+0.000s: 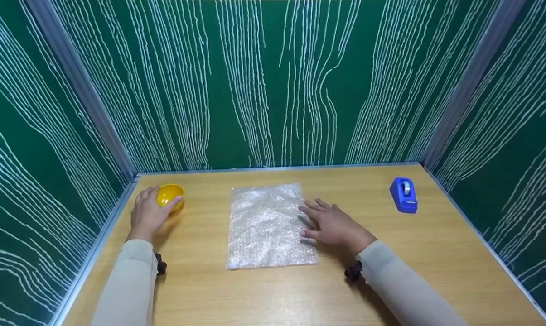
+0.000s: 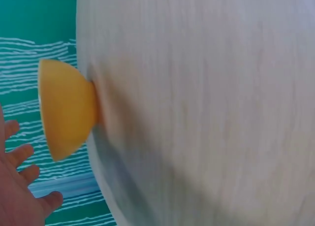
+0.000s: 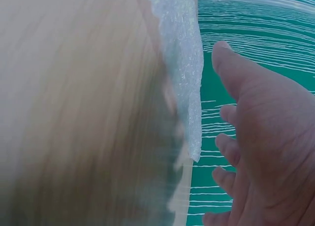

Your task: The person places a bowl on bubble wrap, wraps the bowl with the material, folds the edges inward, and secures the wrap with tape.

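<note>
A yellow bowl (image 1: 167, 194) stands upright at the far left of the table. My left hand (image 1: 147, 216) is beside and over its left rim, the thumb near the front. In the left wrist view, a gap shows between the spread fingers of the left hand (image 2: 22, 186) and the bowl (image 2: 66, 108). A sheet of clear bubble wrap (image 1: 266, 231) lies flat near the table's middle. Over its right edge hovers my right hand (image 1: 336, 226), fingers spread and holding nothing. The right wrist view shows the right hand (image 3: 270, 137) above the bubble wrap (image 3: 183, 63).
A blue tape dispenser (image 1: 404, 197) with a roll in it stands at the far right of the wooden table (image 1: 273, 294). Green panels (image 1: 277, 90) with white wavy lines enclose the back and both sides, joined by grey posts (image 1: 472, 81).
</note>
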`<state>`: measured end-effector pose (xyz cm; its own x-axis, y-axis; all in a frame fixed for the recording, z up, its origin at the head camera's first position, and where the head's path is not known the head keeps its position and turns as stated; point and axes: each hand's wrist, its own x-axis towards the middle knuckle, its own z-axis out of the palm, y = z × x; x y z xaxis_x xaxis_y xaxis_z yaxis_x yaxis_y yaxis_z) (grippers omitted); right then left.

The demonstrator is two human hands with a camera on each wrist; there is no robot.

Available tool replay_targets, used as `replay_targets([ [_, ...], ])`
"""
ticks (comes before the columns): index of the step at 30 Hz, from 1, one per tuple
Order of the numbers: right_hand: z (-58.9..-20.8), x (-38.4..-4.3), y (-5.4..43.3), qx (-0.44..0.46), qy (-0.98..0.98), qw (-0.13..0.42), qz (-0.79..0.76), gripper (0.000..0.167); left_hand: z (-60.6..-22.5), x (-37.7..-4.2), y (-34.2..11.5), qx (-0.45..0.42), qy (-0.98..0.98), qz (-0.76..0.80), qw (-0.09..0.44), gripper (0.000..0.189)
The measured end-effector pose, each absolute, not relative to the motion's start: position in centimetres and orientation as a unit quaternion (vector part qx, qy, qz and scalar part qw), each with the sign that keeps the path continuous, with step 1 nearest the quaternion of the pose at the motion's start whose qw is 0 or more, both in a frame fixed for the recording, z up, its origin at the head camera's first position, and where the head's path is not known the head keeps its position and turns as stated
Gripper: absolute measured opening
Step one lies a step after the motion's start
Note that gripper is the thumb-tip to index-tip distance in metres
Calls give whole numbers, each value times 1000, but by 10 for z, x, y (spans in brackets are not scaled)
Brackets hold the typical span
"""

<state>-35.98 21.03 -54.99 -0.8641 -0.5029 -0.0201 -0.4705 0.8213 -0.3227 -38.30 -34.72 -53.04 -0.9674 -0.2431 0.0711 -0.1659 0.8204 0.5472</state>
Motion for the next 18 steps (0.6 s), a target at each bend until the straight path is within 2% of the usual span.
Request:
replay_targets([
  [9,-556,-358,214,-255,953,72,-148,90,-539,-385,-352,132,-943,-301,57,139],
  [18,-560,-359,216,-248,958,88,-117,89,-543,-388,-349,144,-941,-303,46,144],
])
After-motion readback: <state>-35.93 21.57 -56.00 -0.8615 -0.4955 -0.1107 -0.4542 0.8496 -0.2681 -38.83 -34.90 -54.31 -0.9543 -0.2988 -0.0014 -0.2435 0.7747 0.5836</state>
